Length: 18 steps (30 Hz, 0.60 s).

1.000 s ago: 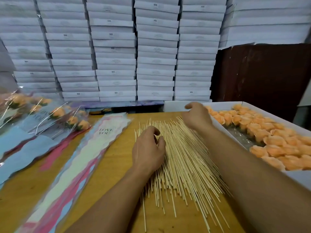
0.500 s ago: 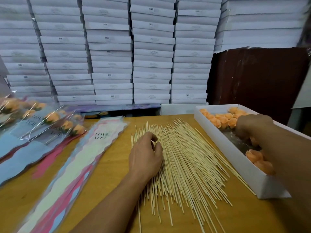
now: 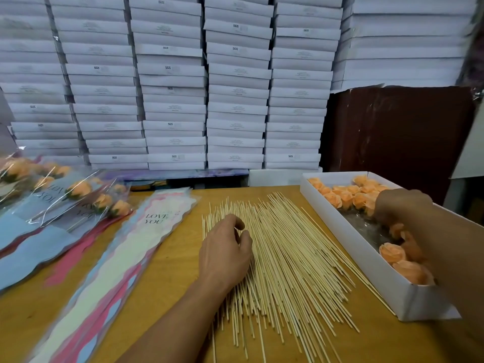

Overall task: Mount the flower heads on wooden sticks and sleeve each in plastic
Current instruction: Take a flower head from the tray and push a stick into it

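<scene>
The right hand has gone from the far edge of the sticks into the white box; its fingers are hidden, so I cannot tell if it holds anything. A wall of white boxes stands behind the wooden table. Left of the wooden sticks lie finished flowers and plastic sleeves. The left hand rests on the sticks, fingers curled, pinching some. Right of them, the box holds orange flower heads.

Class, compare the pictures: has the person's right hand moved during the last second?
Yes. The right hand left the far tips of the wooden sticks and went rightward into the white box of flower heads.
</scene>
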Each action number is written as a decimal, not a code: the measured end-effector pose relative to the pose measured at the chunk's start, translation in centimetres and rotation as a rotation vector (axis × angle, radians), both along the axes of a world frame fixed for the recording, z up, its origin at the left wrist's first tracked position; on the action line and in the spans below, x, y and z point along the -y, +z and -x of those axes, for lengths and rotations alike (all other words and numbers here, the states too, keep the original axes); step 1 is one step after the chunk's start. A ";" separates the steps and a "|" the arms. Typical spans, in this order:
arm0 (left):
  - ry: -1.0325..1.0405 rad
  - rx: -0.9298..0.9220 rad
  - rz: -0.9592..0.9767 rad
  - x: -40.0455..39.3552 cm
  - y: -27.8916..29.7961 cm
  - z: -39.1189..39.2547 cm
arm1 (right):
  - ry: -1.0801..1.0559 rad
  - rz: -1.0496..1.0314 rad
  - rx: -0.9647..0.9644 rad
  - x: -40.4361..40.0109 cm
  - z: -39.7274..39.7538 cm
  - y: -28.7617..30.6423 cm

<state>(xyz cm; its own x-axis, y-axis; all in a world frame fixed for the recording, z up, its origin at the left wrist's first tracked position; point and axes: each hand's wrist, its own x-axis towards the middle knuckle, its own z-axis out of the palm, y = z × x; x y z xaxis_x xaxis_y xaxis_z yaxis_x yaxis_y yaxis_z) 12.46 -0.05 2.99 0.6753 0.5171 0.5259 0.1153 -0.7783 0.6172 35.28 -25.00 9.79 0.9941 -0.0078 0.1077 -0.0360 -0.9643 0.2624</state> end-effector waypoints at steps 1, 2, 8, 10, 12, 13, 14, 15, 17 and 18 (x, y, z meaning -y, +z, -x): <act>0.003 0.000 0.000 0.0 0.0 0.0 | 0.001 -0.002 -0.022 0.0 0.0 0.1; 0.004 -0.002 0.000 0.0 0.0 0.1 | 0.006 -0.007 -0.045 0.2 -0.2 0.2; -0.002 -0.003 0.002 -0.1 -0.1 0.0 | 0.043 -0.128 -0.110 1.1 -1.2 0.0; -0.007 -0.002 -0.008 0.0 -0.1 0.0 | 0.021 -0.231 -0.104 1.2 -1.8 0.0; -0.007 0.006 -0.017 0.0 -0.1 0.0 | 0.002 -0.319 -0.065 1.4 -2.4 -0.1; -0.006 0.010 -0.016 0.0 0.0 0.0 | 0.002 -0.347 -0.037 1.5 -2.5 -0.1; -0.007 0.014 -0.015 0.0 0.0 0.0 | 0.007 -0.365 -0.005 1.5 -2.7 0.0; -0.007 0.016 -0.014 0.0 0.0 0.0 | 0.014 -0.378 0.031 1.5 -2.6 0.2; -0.005 0.018 -0.007 0.0 0.0 0.1 | 0.027 -0.411 0.107 1.1 -2.2 0.9; -0.006 0.022 0.001 -0.1 0.0 0.1 | 0.046 -0.439 0.140 0.7 -1.9 1.3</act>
<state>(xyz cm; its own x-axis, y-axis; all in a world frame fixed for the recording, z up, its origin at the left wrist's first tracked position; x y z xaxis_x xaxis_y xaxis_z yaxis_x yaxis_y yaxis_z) 12.39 0.01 3.02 0.6666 0.5132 0.5407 0.0965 -0.7786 0.6201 37.17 -25.69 11.11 0.9706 -0.0387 0.2377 0.0036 -0.9845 -0.1753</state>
